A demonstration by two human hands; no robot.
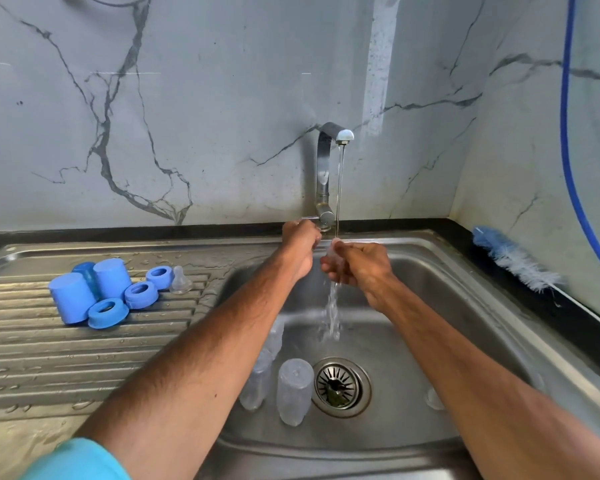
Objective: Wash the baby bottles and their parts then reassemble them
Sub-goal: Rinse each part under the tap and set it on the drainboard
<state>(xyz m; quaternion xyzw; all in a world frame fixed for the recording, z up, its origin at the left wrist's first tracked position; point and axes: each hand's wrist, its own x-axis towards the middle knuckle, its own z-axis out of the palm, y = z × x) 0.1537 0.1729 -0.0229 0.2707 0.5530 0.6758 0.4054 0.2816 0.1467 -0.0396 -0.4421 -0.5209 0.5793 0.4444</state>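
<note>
The right grip (357, 268) is closed on a clear teat (334, 249), its fingers curled round the teat and pinching it so that the teat's top pokes out above them. The teat sits right in the water (338, 188) that falls from the tap (324, 168); below the grip the water splashes down into the sink (430, 271). The left grip (300, 247) is just beside the right one, at the foot of the tap and right under its lever (309, 219). Its fingers are curled, but I cannot tell whether they clasp the lever or anything else. Below the arms, clear bottles (293, 393) lie on the sink floor just left of the drain (340, 386). One is partly hidden by the left forearm. A small clear part (433, 398) lies right of the drain, too blurred to name. Well to the left, on the wet drainboard (49, 358), stand blue caps (71, 301) upside down, with three blue rings (141, 294) touching or just beside them and a second teat (181, 280) upright at the right end of the group. On the dark table (568, 323) right of the sink lies a brush (513, 258), and a blue hose (568, 133) hangs down the wall above it.
</note>
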